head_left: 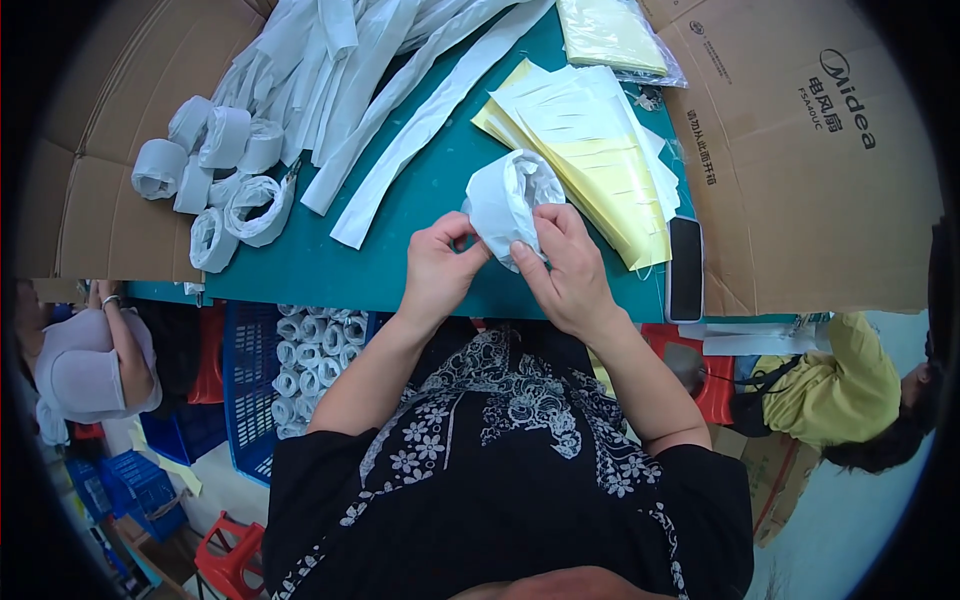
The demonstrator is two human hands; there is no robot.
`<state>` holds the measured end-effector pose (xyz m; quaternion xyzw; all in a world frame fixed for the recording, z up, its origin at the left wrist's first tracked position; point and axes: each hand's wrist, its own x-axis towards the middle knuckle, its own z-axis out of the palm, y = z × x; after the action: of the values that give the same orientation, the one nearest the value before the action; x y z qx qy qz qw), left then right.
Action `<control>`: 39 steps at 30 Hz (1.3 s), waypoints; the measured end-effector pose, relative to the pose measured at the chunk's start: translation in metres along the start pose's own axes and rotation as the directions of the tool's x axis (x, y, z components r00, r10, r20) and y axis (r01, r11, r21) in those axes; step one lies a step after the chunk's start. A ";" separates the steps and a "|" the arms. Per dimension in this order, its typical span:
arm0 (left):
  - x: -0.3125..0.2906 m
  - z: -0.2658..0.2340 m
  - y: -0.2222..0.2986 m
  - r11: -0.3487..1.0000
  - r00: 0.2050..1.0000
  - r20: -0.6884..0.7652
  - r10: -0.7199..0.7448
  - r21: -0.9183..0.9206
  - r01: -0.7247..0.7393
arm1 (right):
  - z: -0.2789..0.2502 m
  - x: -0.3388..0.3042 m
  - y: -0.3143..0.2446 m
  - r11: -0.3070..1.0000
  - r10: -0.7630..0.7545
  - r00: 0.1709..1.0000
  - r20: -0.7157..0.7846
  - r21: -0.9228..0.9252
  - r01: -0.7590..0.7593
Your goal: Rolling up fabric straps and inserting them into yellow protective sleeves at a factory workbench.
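Above the near edge of the green table I hold a coiled white strip [492,207], formed into a wide ring with a crinkled inside. My right hand [572,272] grips its right side, the thumb on the outer wall and the fingers at the opening. At the lower left rim my left hand [437,268] is closed in a pinch against the ring; its fingertips are partly hidden. Right behind the ring lie yellow sheets with white slit strips [600,165]. Long flat white strips [400,165] spread over the table to the left.
Several finished-looking white rings [222,165] are heaped at the left, beside a cardboard wall [110,120]. A phone [685,268] lies by the right-hand carton [800,200]. Below the table, a blue crate [250,400] holds more rings. One person [95,355] sits left, another [835,385] right.
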<state>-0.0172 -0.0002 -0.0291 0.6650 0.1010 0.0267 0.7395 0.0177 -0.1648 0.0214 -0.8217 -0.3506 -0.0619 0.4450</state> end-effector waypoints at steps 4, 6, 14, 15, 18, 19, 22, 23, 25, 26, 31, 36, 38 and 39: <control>-0.003 0.001 0.019 0.972 0.976 0.208 -0.066 -0.209 0.110 | -0.007 0.000 0.000 0.995 -0.014 0.999 0.046 -0.094 0.018; -0.007 0.002 0.021 0.740 0.893 0.441 -0.092 -0.569 0.358 | -0.011 0.000 0.000 0.989 -0.038 0.997 0.060 -0.137 0.046; -0.006 0.011 0.004 0.673 0.915 0.404 0.021 -0.682 0.286 | -0.021 0.006 -0.003 0.972 -0.234 0.972 -0.024 -0.035 0.233; -0.004 0.011 0.005 0.675 0.911 0.412 0.022 -0.678 0.290 | -0.022 0.007 -0.003 0.972 -0.231 0.972 -0.031 -0.040 0.230; 0.003 0.000 0.009 0.737 0.870 0.488 0.069 -0.613 0.285 | -0.023 0.009 -0.005 0.961 -0.277 0.961 0.001 -0.007 0.277; 0.005 -0.004 0.010 0.737 0.869 0.491 0.067 -0.611 0.288 | -0.023 0.009 -0.005 0.968 -0.250 0.967 0.052 0.020 0.250; 0.010 -0.011 0.011 0.804 0.838 0.546 0.019 -0.507 0.312 | -0.023 0.014 -0.006 0.963 -0.270 0.958 0.097 0.024 0.269; 0.010 -0.013 0.012 0.799 0.814 0.579 0.048 -0.511 0.317 | -0.023 0.016 -0.006 0.948 -0.318 0.944 0.089 0.000 0.320; 0.008 -0.011 0.026 0.781 0.801 0.587 0.121 -0.554 0.288 | -0.022 0.019 -0.007 0.957 -0.291 0.952 0.097 0.049 0.287; 0.010 -0.012 0.019 0.779 0.807 0.578 0.124 -0.560 0.282 | -0.021 0.020 -0.008 0.963 -0.263 0.959 0.102 0.096 0.253; 0.010 -0.018 -0.002 0.687 0.757 0.641 0.129 -0.608 0.397 | -0.013 0.020 -0.005 0.961 -0.276 0.953 0.126 0.064 0.269; -0.002 -0.007 0.018 0.706 0.879 0.453 -0.148 -0.575 0.414 | -0.003 0.020 0.009 0.983 -0.180 0.983 0.023 0.017 0.180; -0.005 -0.011 0.017 0.778 0.892 0.409 -0.193 -0.490 0.394 | 0.001 0.015 0.017 0.989 -0.140 0.988 0.059 0.064 0.136; -0.007 -0.012 0.020 0.946 0.947 0.251 -0.200 -0.200 0.253 | 0.001 0.013 0.020 0.990 -0.100 0.991 0.094 0.111 0.089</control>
<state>-0.0242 0.0128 -0.0094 0.5575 0.0882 -0.1240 0.8161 0.0392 -0.1645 0.0125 -0.7814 -0.4137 -0.0231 0.4667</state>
